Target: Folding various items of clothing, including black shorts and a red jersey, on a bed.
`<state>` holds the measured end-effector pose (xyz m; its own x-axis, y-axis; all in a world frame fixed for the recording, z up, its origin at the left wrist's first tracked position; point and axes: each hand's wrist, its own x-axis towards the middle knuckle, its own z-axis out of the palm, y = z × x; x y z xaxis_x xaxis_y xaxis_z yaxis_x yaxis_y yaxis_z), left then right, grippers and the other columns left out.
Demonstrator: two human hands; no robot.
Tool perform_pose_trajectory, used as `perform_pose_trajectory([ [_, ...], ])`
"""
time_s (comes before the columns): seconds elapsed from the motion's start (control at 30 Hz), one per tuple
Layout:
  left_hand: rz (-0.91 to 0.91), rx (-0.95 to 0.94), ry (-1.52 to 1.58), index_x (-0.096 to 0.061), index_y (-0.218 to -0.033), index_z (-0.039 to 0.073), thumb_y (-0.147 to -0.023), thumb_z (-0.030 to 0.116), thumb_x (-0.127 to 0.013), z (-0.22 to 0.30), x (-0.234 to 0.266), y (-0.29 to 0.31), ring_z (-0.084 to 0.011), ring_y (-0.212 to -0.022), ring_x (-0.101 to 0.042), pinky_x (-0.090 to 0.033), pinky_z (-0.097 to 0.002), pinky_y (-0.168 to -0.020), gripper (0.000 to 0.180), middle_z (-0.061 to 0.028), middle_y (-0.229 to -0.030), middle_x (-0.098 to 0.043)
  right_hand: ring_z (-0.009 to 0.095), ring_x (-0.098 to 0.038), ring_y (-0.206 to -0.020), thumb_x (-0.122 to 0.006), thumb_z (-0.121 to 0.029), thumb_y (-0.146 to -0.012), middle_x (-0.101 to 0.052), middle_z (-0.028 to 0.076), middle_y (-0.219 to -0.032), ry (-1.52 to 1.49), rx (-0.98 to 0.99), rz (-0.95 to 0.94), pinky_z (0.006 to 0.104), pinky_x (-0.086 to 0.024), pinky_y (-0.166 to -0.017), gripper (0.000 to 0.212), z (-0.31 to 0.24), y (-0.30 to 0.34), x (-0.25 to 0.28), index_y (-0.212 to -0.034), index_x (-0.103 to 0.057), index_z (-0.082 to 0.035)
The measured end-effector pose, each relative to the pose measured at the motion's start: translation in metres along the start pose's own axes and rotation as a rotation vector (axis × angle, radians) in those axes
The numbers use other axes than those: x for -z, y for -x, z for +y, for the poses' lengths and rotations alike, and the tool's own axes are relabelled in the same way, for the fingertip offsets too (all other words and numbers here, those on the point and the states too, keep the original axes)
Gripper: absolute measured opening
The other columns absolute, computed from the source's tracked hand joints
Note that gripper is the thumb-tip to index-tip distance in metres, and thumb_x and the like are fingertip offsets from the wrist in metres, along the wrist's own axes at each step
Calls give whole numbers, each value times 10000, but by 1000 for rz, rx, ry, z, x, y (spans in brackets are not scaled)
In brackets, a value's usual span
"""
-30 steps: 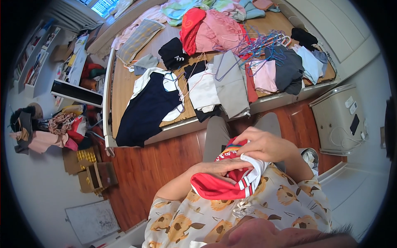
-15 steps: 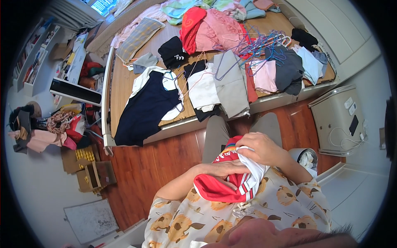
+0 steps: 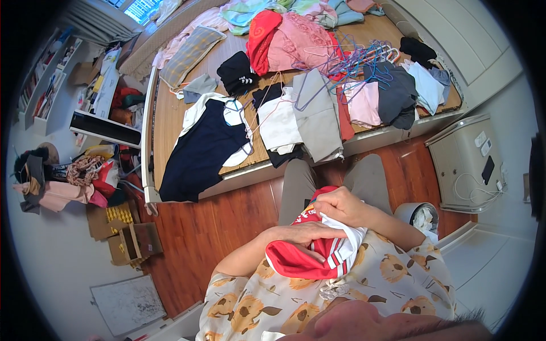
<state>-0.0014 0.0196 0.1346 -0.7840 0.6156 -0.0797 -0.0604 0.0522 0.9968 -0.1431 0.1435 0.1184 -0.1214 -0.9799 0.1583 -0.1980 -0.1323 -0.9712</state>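
A red and white garment (image 3: pixel 294 260) with striped trim lies bunched on my lap, in front of my patterned top. Flat across its middle, my left hand (image 3: pixel 310 232) stretches its fingers toward the white part; its thumb lies lower on the red cloth. My right hand (image 3: pixel 341 206) is closed with bent fingers on the garment's upper end, where white cloth shows beneath it. The folds under both palms are hidden.
Ahead stands a low bed (image 3: pixel 227 184) covered with clothes, including a navy garment (image 3: pixel 196 153) hanging over its edge. Tangled hangers (image 3: pixel 364 62) lie at its right. A waste bin (image 3: pixel 406 213) stands by my right knee. Cardboard boxes (image 3: pixel 136 241) sit on the floor at left.
My right hand has shifted slightly left and down over the garment's upper end, its fingers more curled. My left hand stays nearly in place.
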Motion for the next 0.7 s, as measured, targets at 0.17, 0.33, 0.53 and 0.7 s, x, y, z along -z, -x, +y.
perform_pose_trajectory([
  [0.17, 164, -102, -30, -484, -1284, 13, -704, 239, -784, -2, -2, 0, -271, -1103, -549, -406, -361, -941, 691, -153, -1194, -574, 291, -552, -576, -485, -268, -939, -545, 175, -649, -67, -102, -34, 349, -415, -537, 343, 15, 5, -10, -779, -553, 28],
  [0.33, 341, -191, -143, -585, -1173, 4, -677, 258, -803, -6, -1, 1, -257, -990, -615, -465, -352, -858, 598, -133, -1074, -637, 301, -570, -623, -461, -299, -949, -553, 175, -670, -110, -164, -41, 351, -426, -555, 342, 15, 7, -10, -844, -550, 15],
  [0.53, 485, -307, -183, -540, -1224, 0, -683, 279, -796, -2, -3, -1, -269, -986, -626, -477, -339, -835, 661, -173, -1199, -561, 230, -626, -707, -509, -255, -909, -602, 130, -727, -26, -214, -56, 310, -461, -610, 236, 32, 10, -13, -922, -554, -23],
  [0.7, 468, -180, -17, -482, -1284, 18, -705, 321, -759, 6, -2, -2, -239, -973, -636, -489, -296, -773, 710, -160, -1327, -464, 160, -627, -808, -522, -215, -880, -633, 82, -844, -150, -125, -105, 294, -478, -668, 177, 39, 12, -9, -957, -569, -62],
])
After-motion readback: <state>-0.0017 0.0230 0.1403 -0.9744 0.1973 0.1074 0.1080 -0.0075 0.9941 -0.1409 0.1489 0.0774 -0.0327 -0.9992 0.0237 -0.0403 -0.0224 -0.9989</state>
